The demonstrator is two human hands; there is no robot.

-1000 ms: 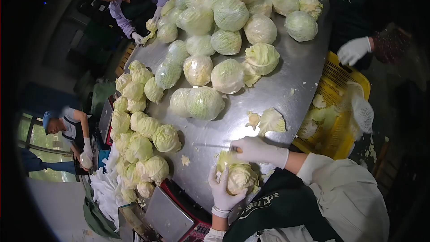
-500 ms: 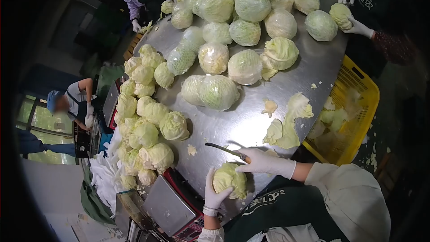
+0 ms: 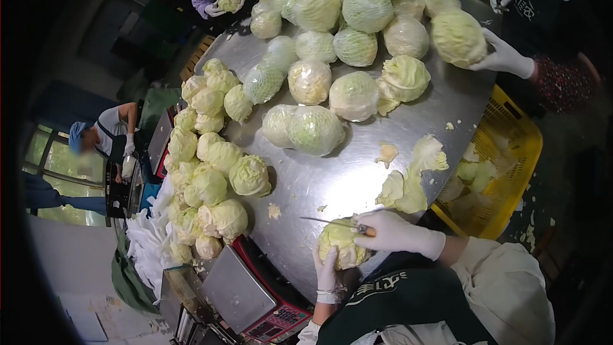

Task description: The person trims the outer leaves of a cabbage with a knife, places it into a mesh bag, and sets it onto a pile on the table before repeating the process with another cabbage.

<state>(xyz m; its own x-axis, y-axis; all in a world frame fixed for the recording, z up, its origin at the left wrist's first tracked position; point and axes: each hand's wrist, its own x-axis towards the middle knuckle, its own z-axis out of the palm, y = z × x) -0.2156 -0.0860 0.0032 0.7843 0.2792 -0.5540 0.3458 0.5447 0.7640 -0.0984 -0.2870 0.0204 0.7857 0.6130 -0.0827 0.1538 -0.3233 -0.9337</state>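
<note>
My gloved left hand point(image 3: 327, 272) grips a pale green cabbage point(image 3: 343, 250) from its lower left side, close to my apron at the near edge of the steel table point(image 3: 300, 182). In my gloved right hand point(image 3: 401, 235) is a knife point(image 3: 325, 220), its wooden handle inside the fist. The thin dark blade points left and overlaps the top of the cabbage. Loose cabbage leaves point(image 3: 414, 191) lie on the metal just beyond my right hand. Left of my hands stands a pile of unwrapped cabbages point(image 3: 207, 182).
Wrapped cabbages point(image 3: 367, 9) are heaped at the far side. A scale point(image 3: 239, 291) stands at the near left beside white cloth-like material point(image 3: 150, 243). At right is a yellow crate point(image 3: 511, 172) with leaf scraps. A co-worker's gloved hand point(image 3: 507, 54) holds a cabbage point(image 3: 458, 38); other people work beyond.
The cabbage and my left hand have shifted right and slightly up. My knife has come over the cabbage's top. The right co-worker's cabbage is nearer; the far co-worker now holds one in both hands.
</note>
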